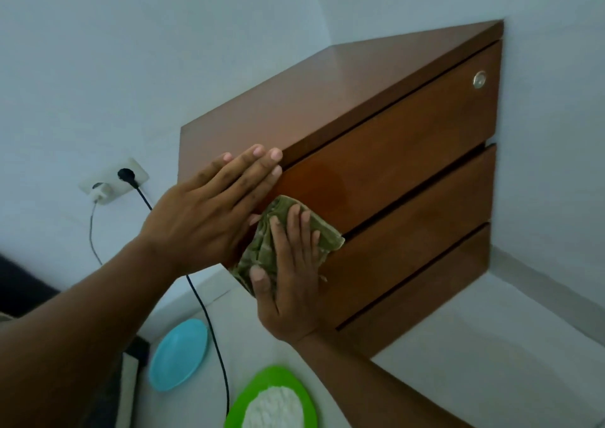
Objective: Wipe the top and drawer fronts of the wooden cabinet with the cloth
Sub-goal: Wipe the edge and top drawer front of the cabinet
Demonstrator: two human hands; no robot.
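A brown wooden cabinet (376, 152) with three drawer fronts stands in a white corner; a round silver lock (479, 79) sits on the top drawer. My right hand (291, 280) presses a crumpled olive-green cloth (262, 247) flat against the left end of the drawer fronts, fingers straight and thumb over the cloth's lower edge. My left hand (212, 205) lies flat with straight fingers on the cabinet's near left corner, just above the cloth.
A wall socket (114, 180) left of the cabinet holds a black plug and a white charger; a black cable (209, 323) trails down to the floor. A blue plate (178, 354) and a green plate (271, 398) with white contents lie on the floor below.
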